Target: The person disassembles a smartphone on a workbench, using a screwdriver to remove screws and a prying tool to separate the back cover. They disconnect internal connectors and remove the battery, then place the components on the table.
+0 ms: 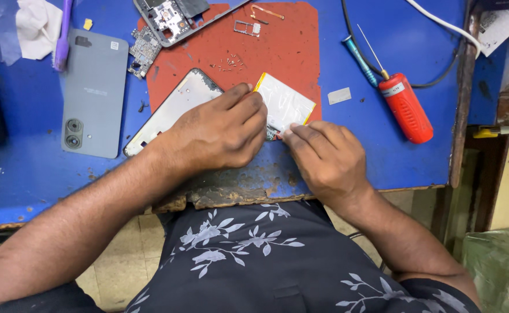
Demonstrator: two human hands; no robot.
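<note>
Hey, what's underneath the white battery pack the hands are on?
The white battery pack lies on the red mat, partly over the blue table. The left hand and right hand cover its near end, hiding what's beneath there.

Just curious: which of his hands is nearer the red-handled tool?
Right. The right hand lies just left of the red-handled tool; the left hand is farther left, beyond the battery.
</note>
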